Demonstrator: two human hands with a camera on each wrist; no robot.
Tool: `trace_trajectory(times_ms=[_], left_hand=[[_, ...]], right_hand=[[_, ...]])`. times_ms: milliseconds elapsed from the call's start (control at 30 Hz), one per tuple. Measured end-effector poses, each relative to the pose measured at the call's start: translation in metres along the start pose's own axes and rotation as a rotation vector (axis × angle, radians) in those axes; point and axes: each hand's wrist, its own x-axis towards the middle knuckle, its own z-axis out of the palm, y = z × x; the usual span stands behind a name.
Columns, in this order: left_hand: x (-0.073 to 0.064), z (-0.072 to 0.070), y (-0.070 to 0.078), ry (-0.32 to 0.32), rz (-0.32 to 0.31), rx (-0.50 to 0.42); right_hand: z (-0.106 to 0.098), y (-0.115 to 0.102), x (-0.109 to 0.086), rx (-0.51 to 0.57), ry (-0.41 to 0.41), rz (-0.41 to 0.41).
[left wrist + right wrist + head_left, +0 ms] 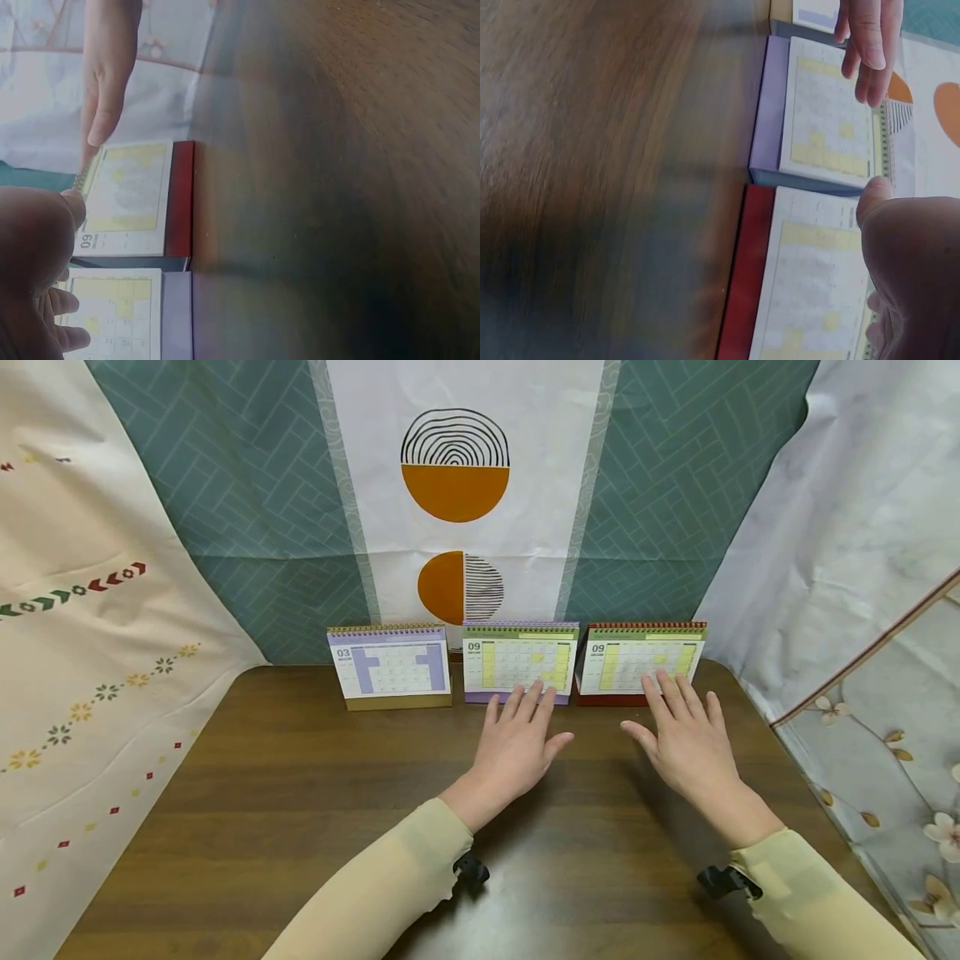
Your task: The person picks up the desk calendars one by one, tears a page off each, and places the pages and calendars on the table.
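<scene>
Three spiral-bound desk calendars stand in a row along the back of the table. The left one, a gold-based calendar [397, 668], shows a purple page marked 03. In the middle, a purple-based calendar [517, 662] is turned to a yellow page marked 09, as is the red-based calendar [633, 664] on the right. My left hand [517, 743] is in front of the middle calendar, fingers spread and straight. Before the red-based calendar is my right hand [686, 739], its fingers likewise extended. Neither hand grips anything; whether fingertips touch the pages I cannot tell.
Brown wooden table [300, 827] lies under both arms. A teal and white patterned cloth [480, 485] hangs right behind the calendars. Pale printed cloths flank the left and right sides. Each wrist carries a small black device [471, 868].
</scene>
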Motion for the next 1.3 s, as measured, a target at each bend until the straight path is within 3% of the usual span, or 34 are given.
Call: trace_trajectory(times_ms=[633, 1300], left_hand=[[0.021, 0.006, 0.019, 0.052, 0.014, 0.0], [0.037, 0.015, 0.033, -0.007, -0.012, -0.064]], right_hand=[[0.006, 0.03, -0.001, 0.014, 0.012, 0.056], [0.008, 0.057, 0.004, 0.045, -0.013, 0.134]])
